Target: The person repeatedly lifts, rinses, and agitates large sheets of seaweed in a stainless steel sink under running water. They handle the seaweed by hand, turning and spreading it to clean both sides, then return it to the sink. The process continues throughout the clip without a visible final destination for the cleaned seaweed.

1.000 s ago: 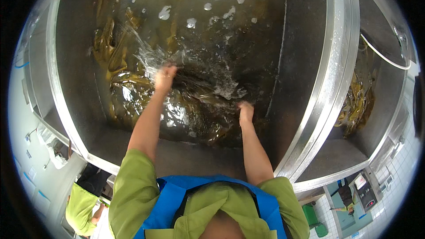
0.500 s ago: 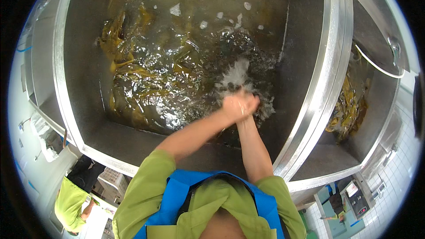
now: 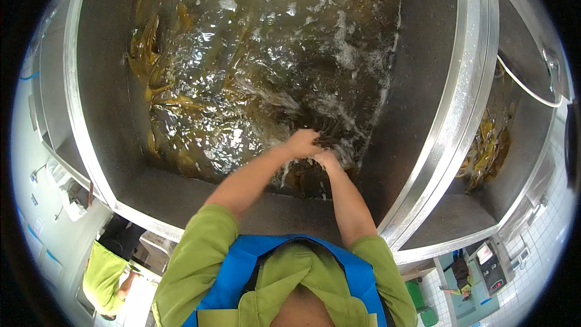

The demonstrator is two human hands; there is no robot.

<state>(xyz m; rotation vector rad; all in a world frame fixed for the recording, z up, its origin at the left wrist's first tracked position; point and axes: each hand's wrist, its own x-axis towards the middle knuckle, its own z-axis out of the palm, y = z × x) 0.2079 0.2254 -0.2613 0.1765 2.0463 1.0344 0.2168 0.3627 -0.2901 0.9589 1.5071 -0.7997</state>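
Observation:
My left hand (image 3: 301, 143) and my right hand (image 3: 327, 159) meet over the water near the front of a deep metal tank (image 3: 242, 203). Both hands look curled closed, fingertips turned down toward the churning surface; what they grip, if anything, is hidden by the hands and the splash. Yellow-brown seaweed (image 3: 148, 45) lies in the murky water along the tank's left side, with more of it dim beneath the glare. White foam streaks the water right of my hands.
A broad metal rim (image 3: 451, 115) divides this tank from a neighbouring one holding more seaweed (image 3: 487, 145); a white hose (image 3: 523, 88) hangs there. A co-worker in a green shirt (image 3: 106, 275) stands at lower left, and another person (image 3: 463, 278) is at lower right.
My hands have come nearer to me and slightly apart, the left one shifting left. The splash ahead of them has spread into ripples and foam toward the right wall.

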